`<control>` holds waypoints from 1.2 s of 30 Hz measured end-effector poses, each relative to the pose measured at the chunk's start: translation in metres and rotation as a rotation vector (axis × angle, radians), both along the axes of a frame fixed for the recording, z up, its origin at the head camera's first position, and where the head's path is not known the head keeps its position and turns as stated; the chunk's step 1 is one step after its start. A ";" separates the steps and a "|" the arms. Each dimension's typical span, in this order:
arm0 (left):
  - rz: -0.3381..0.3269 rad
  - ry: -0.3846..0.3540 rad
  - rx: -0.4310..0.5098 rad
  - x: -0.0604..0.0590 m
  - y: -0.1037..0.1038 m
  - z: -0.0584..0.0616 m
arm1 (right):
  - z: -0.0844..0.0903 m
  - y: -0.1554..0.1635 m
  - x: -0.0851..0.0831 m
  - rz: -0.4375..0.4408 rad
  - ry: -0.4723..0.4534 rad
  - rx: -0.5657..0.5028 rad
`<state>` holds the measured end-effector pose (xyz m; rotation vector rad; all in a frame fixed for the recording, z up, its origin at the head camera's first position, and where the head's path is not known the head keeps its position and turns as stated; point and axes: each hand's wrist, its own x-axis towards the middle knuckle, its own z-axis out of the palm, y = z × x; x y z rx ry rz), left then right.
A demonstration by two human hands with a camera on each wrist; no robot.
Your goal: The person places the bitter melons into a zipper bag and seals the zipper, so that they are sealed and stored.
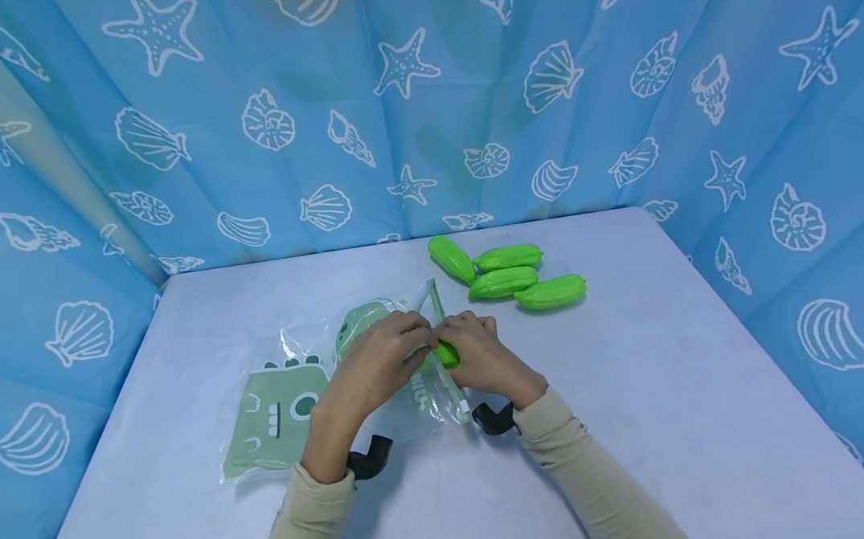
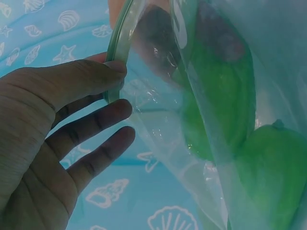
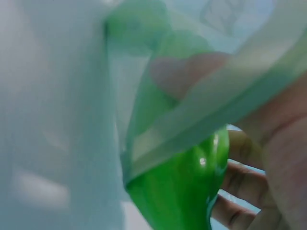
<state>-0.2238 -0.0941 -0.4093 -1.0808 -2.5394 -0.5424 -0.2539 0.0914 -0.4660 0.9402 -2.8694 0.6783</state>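
A clear zip bag (image 1: 360, 324) with a green cartoon print stands before me, its mouth edged by a green zip strip (image 2: 117, 57). My left hand (image 1: 380, 364) pinches that strip between thumb and forefinger, the other fingers loose. In my right hand (image 1: 481, 354) is a bright green, ridged gourd-like vegetable (image 3: 180, 199), gripped at the bag's mouth. Part of it shows through the film, as does the right thumb (image 3: 184, 72). Another green gourd (image 2: 276, 175) appears through the film in the left wrist view; whether it lies inside cannot be told.
Several more green gourds (image 1: 504, 281) lie grouped at the back of the white table (image 1: 652, 375). To the left rests a green one-eyed monster-print bag (image 1: 259, 423). A blue seashell curtain (image 1: 439, 117) surrounds the table's far and side edges.
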 end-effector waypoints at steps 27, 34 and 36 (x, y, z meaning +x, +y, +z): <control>0.010 -0.014 0.000 -0.001 -0.002 0.001 | 0.010 0.008 -0.002 0.021 -0.057 -0.183; 0.015 -0.013 0.005 -0.001 -0.001 0.000 | 0.020 0.037 -0.014 -0.092 0.038 -0.232; 0.019 -0.024 0.003 -0.001 0.000 0.000 | 0.022 0.050 -0.019 -0.153 0.045 -0.237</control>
